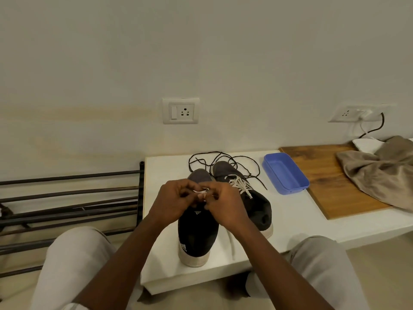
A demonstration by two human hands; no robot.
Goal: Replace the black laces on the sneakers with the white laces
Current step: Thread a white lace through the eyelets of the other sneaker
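Two dark sneakers stand side by side on a white low table (290,220), toes toward the wall. The right sneaker (257,204) carries a white lace (240,184) through its eyelets. Over the left sneaker (196,231) my left hand (173,201) and my right hand (223,204) meet, and both pinch a white lace (201,192) between their fingertips. One end of this lace trails down the table (231,242) beside the shoe. The black laces (223,159) lie loose in loops behind the toes.
A blue plastic tray (285,173) sits right of the shoes, beside a wooden board (324,175) with a beige cloth (380,171) on it. A dark metal rack (67,198) stands at the left. My knees flank the table's near edge.
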